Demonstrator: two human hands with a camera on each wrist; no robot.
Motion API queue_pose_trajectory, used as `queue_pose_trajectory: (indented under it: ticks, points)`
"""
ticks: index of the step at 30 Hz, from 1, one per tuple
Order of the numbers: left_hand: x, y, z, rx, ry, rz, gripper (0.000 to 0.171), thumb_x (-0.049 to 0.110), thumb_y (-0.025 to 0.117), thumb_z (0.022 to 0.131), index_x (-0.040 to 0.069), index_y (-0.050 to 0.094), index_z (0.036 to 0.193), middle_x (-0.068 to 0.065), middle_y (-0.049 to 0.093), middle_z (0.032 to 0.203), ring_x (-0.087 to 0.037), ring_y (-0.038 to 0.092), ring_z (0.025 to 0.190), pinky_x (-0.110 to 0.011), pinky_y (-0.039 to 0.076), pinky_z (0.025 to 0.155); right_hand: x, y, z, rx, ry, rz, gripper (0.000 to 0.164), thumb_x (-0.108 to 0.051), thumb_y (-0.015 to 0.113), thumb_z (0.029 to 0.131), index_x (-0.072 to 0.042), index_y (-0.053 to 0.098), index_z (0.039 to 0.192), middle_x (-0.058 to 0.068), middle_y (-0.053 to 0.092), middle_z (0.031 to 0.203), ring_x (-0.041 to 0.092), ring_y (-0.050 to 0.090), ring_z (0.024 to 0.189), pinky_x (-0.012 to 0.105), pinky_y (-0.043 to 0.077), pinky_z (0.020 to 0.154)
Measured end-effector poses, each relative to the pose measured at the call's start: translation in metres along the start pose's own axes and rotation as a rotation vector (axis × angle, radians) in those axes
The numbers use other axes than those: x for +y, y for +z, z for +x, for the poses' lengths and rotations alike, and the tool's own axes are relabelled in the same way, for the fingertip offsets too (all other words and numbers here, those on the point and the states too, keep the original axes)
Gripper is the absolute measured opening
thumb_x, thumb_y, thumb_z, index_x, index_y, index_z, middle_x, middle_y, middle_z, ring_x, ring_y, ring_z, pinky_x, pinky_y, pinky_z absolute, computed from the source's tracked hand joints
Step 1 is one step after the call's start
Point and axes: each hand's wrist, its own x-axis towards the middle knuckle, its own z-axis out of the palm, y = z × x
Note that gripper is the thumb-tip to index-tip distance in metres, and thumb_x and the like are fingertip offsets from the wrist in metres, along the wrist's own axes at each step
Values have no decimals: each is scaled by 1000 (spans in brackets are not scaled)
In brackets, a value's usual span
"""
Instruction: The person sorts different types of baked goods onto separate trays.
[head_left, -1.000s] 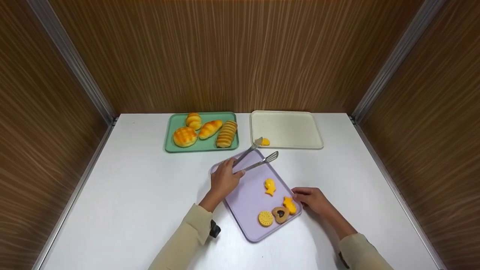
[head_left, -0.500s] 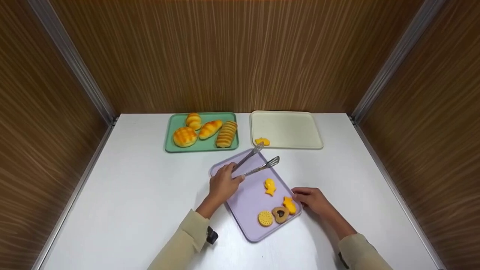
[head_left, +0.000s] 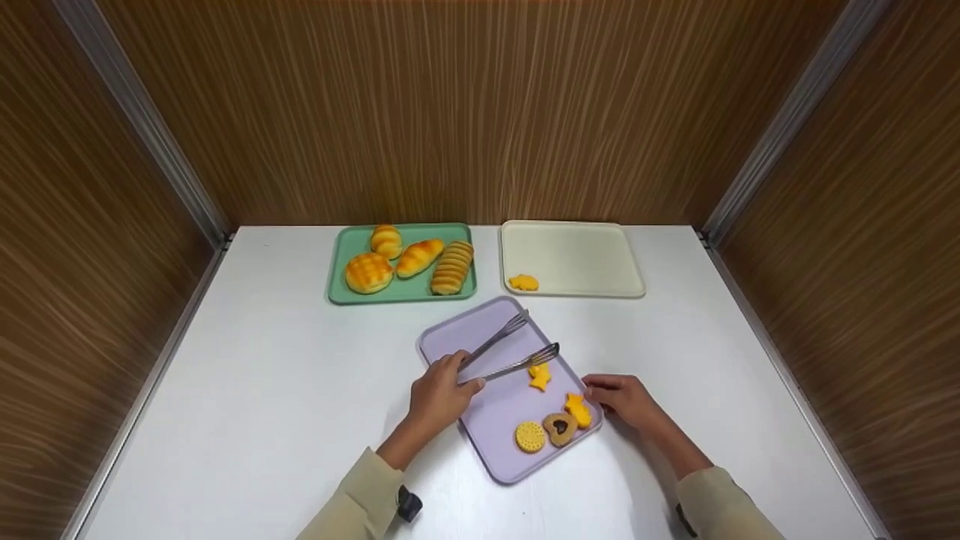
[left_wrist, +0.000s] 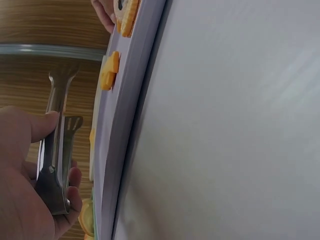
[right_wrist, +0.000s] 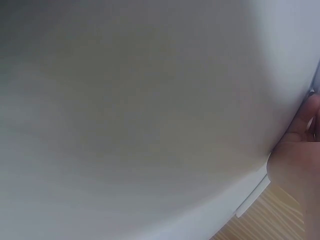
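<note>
Metal tongs point(head_left: 504, 357), their two arms spread with nothing between them, are gripped by my left hand point(head_left: 439, 394) above the lavender tray point(head_left: 495, 439). One slotted tip overlaps a yellow fish-shaped cookie point(head_left: 540, 380) in the head view. In the left wrist view, the thumb presses one arm of the tongs point(left_wrist: 56, 145) and the fingers curl behind. My right hand point(head_left: 622, 397) holds the tray's right rim, fingertips at its edge. By that corner lie another fish-shaped cookie point(head_left: 577, 409), a heart cookie with a dark centre point(head_left: 560, 428) and a round dotted cookie point(head_left: 529, 436).
A green tray point(head_left: 341, 296) at the back left bears several breads, among them a round bun point(head_left: 369, 273) and a ridged loaf point(head_left: 452, 268). The cream tray point(head_left: 577, 259) at the back right has one fish-shaped cookie point(head_left: 523, 282). Wood-grain panels point(head_left: 480, 112) enclose the white table.
My left hand has drawn the tongs back from the cream tray toward the lavender one, uncovering the fish-shaped cookie left there. The right hand stays at the rim.
</note>
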Motion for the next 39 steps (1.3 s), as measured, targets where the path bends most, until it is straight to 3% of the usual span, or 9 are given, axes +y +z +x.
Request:
queue_pose_trajectory:
  ticks: [10, 15, 22, 39]
  points:
    - [0, 4, -30, -21, 19, -8, 52, 38, 68, 86, 12, 56, 128, -3, 61, 115, -22, 56, 111, -49, 44, 85, 5, 0, 4, 2, -5, 18, 33, -24, 66, 90, -9, 68, 119, 9, 68, 103, 18, 60, 79, 25, 49, 67]
    - [1, 9, -38, -35, 27, 8, 51, 38, 69, 85, 11, 56, 127, -4, 61, 116, -23, 57, 111, -49, 45, 84, 4, 0, 3, 2, 2, 17, 32, -24, 67, 89, -10, 68, 118, 8, 68, 101, 18, 59, 76, 25, 48, 65]
    - [-1, 13, -40, -47, 31, 56, 53, 38, 69, 85, 10, 55, 128, -5, 60, 118, -24, 56, 112, -49, 45, 83, 2, 2, 1, 0, -13, 31, 32, -21, 68, 89, -6, 68, 117, 9, 68, 97, 17, 57, 75, 25, 47, 63]
    - [-7, 12, -33, 45, 81, 101, 42, 30, 70, 85, 12, 60, 121, -2, 63, 112, -21, 58, 105, -44, 47, 79, 3, 1, 1, 2, -21, 18, 32, -21, 66, 90, -8, 68, 119, 9, 68, 101, 17, 59, 80, 25, 48, 68]
